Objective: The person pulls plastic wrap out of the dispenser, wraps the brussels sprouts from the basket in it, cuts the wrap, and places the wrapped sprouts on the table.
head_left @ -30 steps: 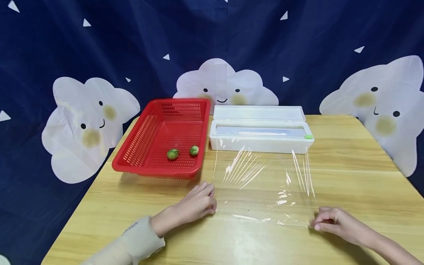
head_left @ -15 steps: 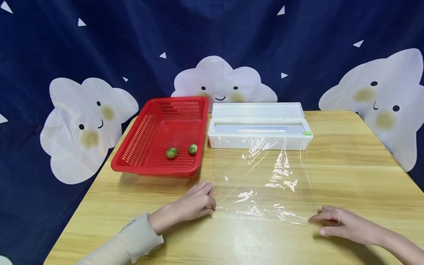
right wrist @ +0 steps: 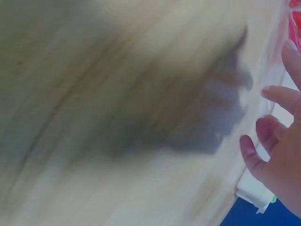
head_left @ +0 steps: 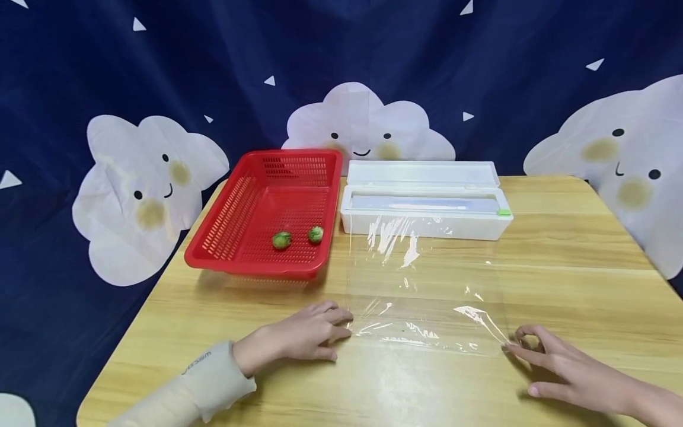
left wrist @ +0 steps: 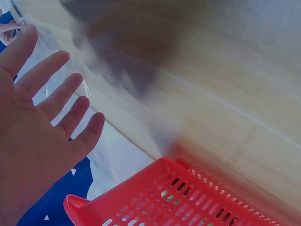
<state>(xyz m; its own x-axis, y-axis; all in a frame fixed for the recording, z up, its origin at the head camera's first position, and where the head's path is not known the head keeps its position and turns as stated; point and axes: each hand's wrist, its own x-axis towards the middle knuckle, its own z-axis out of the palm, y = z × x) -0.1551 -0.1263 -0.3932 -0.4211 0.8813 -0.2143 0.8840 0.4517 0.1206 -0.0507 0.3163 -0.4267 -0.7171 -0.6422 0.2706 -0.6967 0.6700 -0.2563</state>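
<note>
A sheet of clear cling film [head_left: 427, 290] stretches over the wooden table from a white dispenser box [head_left: 427, 227] whose lid stands raised. At the sheet's near left corner, my left hand [head_left: 305, 333] touches the edge with its fingertips. Its fingers look spread and nearly straight in the left wrist view. By the near right corner, my right hand [head_left: 571, 370] has a fingertip at the film, the thumb held apart. In the right wrist view, its fingers [right wrist: 281, 98] are loosely bent and separate, gripping nothing visible.
Left of the box stands a red plastic basket [head_left: 242, 265] with two small green sprouts [head_left: 281, 240] inside, one beside the other. A green slider [head_left: 504, 212] sits at the box's right end. Behind the table [head_left: 576, 237] hangs a dark blue cloud-patterned curtain [head_left: 240, 47].
Both hands have loosened: the left fingers have spread from a pinch at the film's corner, and the right thumb has come away from the film. The sheet now lies on the table.
</note>
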